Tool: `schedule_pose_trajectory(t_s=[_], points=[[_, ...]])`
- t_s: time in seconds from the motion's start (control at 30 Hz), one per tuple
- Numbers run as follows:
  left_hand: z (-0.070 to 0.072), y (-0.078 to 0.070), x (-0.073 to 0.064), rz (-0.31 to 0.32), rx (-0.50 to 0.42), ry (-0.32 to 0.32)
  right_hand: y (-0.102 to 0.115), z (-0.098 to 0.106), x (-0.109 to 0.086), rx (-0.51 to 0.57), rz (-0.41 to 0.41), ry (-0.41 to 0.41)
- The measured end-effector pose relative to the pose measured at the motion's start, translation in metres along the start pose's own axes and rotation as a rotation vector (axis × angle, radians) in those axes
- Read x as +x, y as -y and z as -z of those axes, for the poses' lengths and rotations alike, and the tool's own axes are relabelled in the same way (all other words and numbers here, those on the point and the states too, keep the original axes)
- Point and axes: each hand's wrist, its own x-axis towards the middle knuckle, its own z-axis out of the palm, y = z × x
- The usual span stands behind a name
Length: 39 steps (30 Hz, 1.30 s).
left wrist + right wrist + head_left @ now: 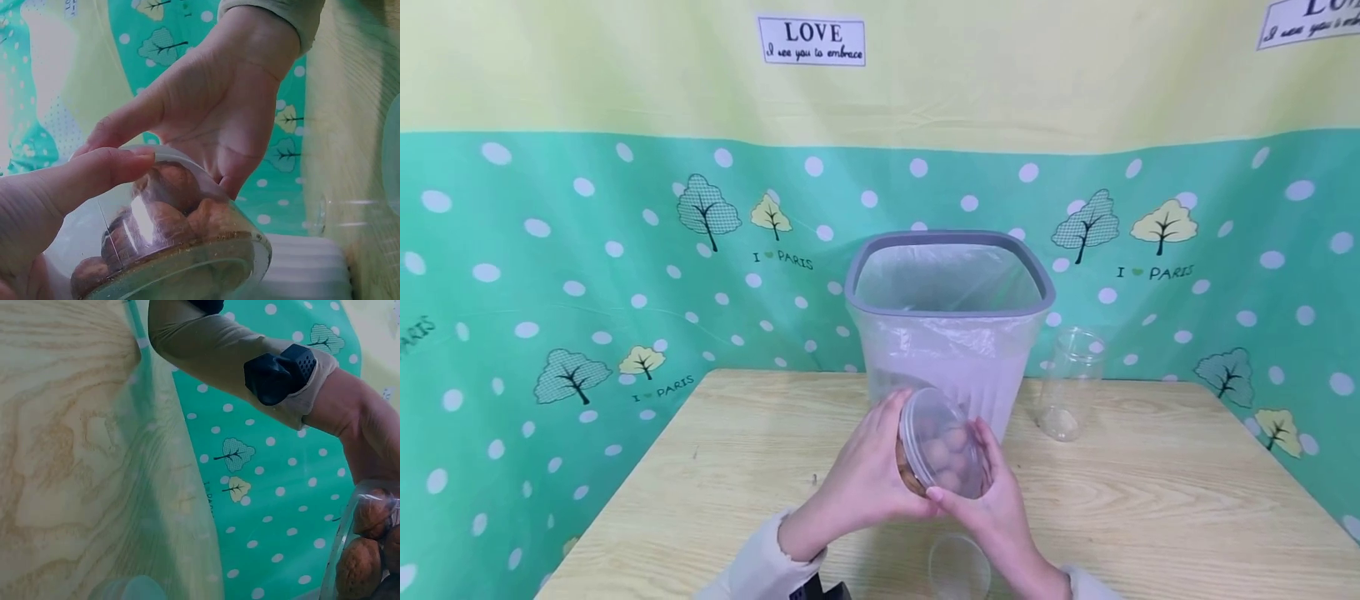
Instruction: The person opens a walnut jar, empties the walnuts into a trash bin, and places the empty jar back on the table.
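A clear plastic jar of walnuts [906,471] is held up tilted in front of the bin, its frosted lid [951,442] turned toward the right. My left hand [872,467] grips the jar's body, thumb across its side in the left wrist view. With thumb and fingers spread around the rim, my right hand [1000,508] grips the lid. Walnuts [156,228] show through the jar wall in the left wrist view. On the table below the hands lies a round clear lid [958,568].
A pale waste bin [940,358] with a grey-purple rim and plastic liner stands on the wooden table [760,433] behind the hands. Right of it is an upright clear jar [1071,387]. A patterned green and yellow cloth [625,317] hangs around the table.
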Motion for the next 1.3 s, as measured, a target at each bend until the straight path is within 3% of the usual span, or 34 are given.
schedule_pose_trajectory(t_s=[0.57, 0.9, 1.17, 1.3], points=[[0.006, 0.0, 0.005, 0.034, -0.115, 0.056, -0.004, 0.01, 0.007, -0.033, 0.094, 0.064], [0.005, 0.002, 0.007, 0.048, -0.154, 0.065, -0.011, 0.018, 0.011, -0.036, 0.222, 0.099], [0.005, 0.011, 0.01, 0.109, -0.318, 0.161, -0.015, 0.024, 0.015, -0.044, 0.283, 0.152], [0.005, 0.015, 0.009, 0.098, -0.373, 0.202, -0.019, 0.029, 0.018, -0.037, 0.347, 0.216]])
